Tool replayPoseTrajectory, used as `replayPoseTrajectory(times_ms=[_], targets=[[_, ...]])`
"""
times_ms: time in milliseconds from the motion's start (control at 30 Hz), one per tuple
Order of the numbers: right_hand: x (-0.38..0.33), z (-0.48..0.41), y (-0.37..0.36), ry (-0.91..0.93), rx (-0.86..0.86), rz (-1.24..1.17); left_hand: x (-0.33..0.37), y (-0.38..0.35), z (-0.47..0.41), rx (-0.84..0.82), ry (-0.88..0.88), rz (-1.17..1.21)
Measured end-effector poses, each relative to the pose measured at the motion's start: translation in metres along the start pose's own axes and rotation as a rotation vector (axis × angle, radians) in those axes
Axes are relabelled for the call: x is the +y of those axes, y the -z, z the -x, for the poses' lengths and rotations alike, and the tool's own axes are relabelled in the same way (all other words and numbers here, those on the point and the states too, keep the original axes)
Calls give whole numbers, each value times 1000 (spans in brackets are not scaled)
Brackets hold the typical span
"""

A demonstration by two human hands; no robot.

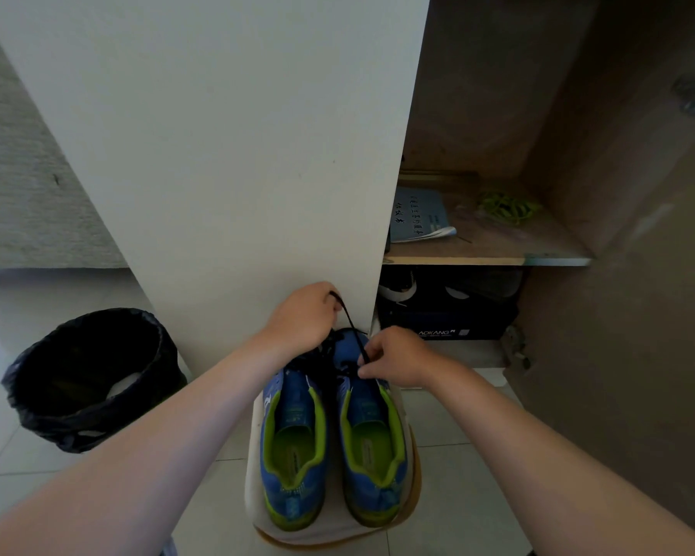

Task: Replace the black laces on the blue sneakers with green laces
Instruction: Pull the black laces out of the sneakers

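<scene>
1. While the blue sneakers (330, 447) sit side by side on a pale stool (253, 475), toes toward the far cupboard door, this looks like early unlacing to me.
2. Left hand (301, 315): grip clamped on the black lace (348, 319), fingers curled round it, holding it taut and raised on the far side of the shoes.
3. Right hand (394, 357): fingertips pinch the same lace low down, right at the eyelets of the right-hand shoe.
4. Tip for this step: I'd use that right hand to pin the shoe so it doesn't lift. Then draw the lace out in line with each eyelet, one crossing at a time. Yanking sideways probably just snags the tip.
5. The left shoe seems to have black lacing too, but the left wrist hides most of it.
6. The green laces (506, 206) are a loose bundle on the cupboard shelf (478, 260), far right, well apart from the shoes, near a blue booklet (418, 214). Worth grabbing them closer before threading.
</scene>
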State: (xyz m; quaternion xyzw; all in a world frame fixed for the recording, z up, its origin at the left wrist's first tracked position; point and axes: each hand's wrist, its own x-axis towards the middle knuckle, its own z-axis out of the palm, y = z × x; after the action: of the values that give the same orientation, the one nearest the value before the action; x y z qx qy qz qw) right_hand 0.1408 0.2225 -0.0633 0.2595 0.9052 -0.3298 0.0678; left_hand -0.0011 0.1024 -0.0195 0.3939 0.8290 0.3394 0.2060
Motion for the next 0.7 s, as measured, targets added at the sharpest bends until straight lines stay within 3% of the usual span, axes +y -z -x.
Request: replayPoseTrajectory(times_ms=[133,233,367,567,700], targets=[[8,-4,-1,-8,31,77,-1,0,-2,126,52,9],[4,-3,1,-17,139,83,-4,3,2,164,30,-235],[-8,1,4,9,354,-123,-9,6,2,63,65,-520],[-20,3,8,-75,398,-660,-9,3,3,27,47,-524],[-18,-1,16,-136,417,-410,-8,3,5,99,-22,-258]])
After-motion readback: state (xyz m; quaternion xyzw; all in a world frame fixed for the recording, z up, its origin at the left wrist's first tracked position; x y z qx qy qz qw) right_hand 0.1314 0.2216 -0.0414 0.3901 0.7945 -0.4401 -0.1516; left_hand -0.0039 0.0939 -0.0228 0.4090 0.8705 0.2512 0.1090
